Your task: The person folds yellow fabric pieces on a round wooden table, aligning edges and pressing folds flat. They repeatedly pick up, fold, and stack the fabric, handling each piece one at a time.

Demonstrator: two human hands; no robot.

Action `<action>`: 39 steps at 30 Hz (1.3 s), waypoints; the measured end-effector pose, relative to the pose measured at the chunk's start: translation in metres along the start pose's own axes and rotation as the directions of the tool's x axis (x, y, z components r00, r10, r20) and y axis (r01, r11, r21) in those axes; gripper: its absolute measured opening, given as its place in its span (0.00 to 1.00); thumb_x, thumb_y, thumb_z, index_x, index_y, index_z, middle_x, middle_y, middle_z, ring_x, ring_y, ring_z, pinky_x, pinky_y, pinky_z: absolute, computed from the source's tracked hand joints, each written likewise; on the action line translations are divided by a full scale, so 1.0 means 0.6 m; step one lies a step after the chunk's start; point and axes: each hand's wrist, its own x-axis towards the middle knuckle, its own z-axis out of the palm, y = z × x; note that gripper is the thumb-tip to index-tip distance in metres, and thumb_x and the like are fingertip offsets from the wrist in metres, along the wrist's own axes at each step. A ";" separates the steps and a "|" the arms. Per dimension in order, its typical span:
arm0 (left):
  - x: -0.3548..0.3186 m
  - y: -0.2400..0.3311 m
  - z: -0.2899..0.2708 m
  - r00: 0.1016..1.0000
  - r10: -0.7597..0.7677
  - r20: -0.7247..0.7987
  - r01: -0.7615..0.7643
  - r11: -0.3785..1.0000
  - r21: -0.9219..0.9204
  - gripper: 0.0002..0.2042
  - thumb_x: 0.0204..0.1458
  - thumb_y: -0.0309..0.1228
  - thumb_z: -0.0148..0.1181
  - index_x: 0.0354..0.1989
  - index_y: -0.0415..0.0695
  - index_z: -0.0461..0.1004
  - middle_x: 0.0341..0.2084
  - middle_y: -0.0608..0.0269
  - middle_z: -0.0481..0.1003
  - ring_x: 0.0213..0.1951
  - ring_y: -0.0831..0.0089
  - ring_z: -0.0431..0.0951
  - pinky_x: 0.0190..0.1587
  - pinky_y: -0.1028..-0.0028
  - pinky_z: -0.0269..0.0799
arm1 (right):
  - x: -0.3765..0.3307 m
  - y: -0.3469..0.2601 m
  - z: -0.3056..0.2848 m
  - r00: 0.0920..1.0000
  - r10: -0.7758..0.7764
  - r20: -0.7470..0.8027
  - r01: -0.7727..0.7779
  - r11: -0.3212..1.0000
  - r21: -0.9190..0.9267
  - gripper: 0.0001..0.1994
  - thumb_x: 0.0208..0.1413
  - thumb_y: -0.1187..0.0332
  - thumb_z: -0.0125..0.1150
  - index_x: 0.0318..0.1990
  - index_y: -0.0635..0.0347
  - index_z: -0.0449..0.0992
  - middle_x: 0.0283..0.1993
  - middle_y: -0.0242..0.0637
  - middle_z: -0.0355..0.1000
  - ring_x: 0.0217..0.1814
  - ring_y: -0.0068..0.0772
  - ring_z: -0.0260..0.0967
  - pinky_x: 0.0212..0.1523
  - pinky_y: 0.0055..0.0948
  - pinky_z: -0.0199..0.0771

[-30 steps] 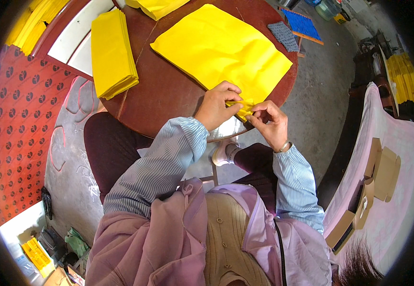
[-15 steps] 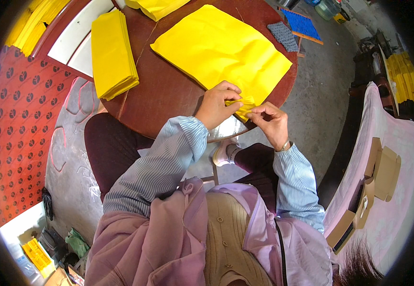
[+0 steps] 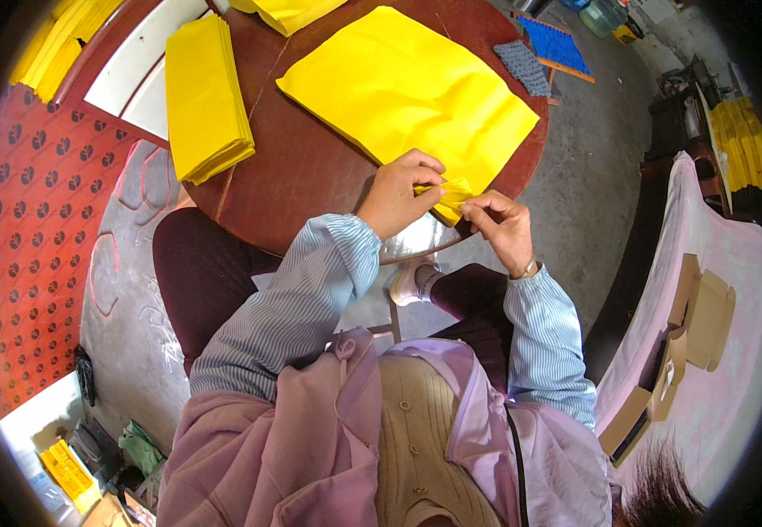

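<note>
A large yellow fabric-like sheet (image 3: 416, 83) lies across the round brown table (image 3: 289, 189), its near corner gathered into small folds by the table's front edge. My left hand (image 3: 401, 191) pinches those folds between thumb and fingers. On the right side of the same corner, my right hand (image 3: 501, 230) grips the edge with thumb and forefinger. Both hands are closed on the sheet, and the fingertips partly hide the gathered part. To the left rests a thick stack of folded yellow pieces (image 3: 210, 101).
More yellow material (image 3: 289, 10) lies at the table's far edge. A grey knitted cloth (image 3: 522, 68) sits at its right rim, beside a blue-topped stool (image 3: 557, 46). An opened cardboard box (image 3: 710, 321) rests on a pink-white cloth at right. My knees are under the table's near edge.
My right fingers have shifted slightly at the gathered corner. My left hand keeps its pinch, and the sheet has hardly moved.
</note>
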 end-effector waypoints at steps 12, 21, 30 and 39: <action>0.001 0.005 -0.003 1.000 -0.027 0.007 0.028 1.000 -0.010 0.07 0.56 0.28 0.69 0.41 0.39 0.84 0.49 0.60 0.81 0.46 0.66 0.84 0.49 0.72 0.79 | 0.001 -0.003 0.007 0.998 -0.058 -0.040 0.058 0.998 0.013 0.05 0.56 0.77 0.76 0.38 0.66 0.86 0.34 0.29 0.79 0.34 0.17 0.74 0.35 0.20 0.74; 0.000 0.013 -0.009 0.996 -0.073 0.051 0.074 0.997 -0.017 0.07 0.56 0.26 0.68 0.42 0.38 0.84 0.50 0.60 0.80 0.49 0.66 0.82 0.50 0.71 0.79 | 0.000 -0.016 0.010 0.974 -0.217 -0.062 0.189 0.934 -0.302 0.06 0.53 0.76 0.78 0.35 0.63 0.84 0.31 0.26 0.75 0.30 0.14 0.69 0.31 0.19 0.68; -0.002 0.011 -0.001 0.999 0.054 0.004 -0.054 0.998 0.026 0.12 0.48 0.24 0.73 0.42 0.36 0.82 0.50 0.58 0.79 0.50 0.62 0.82 0.52 0.70 0.78 | 0.025 -0.028 0.021 0.938 -0.312 -0.149 0.254 0.915 -0.314 0.06 0.54 0.77 0.77 0.36 0.63 0.83 0.32 0.27 0.74 0.30 0.13 0.70 0.30 0.17 0.69; -0.006 0.028 0.025 0.990 0.002 -0.140 0.002 1.000 0.027 0.07 0.51 0.23 0.73 0.38 0.36 0.84 0.45 0.52 0.81 0.47 0.57 0.84 0.49 0.67 0.79 | 0.225 -0.019 -0.152 0.778 -0.531 -0.337 0.220 0.732 -0.645 0.10 0.64 0.66 0.68 0.46 0.61 0.86 0.38 0.40 0.82 0.38 0.34 0.81 0.41 0.30 0.79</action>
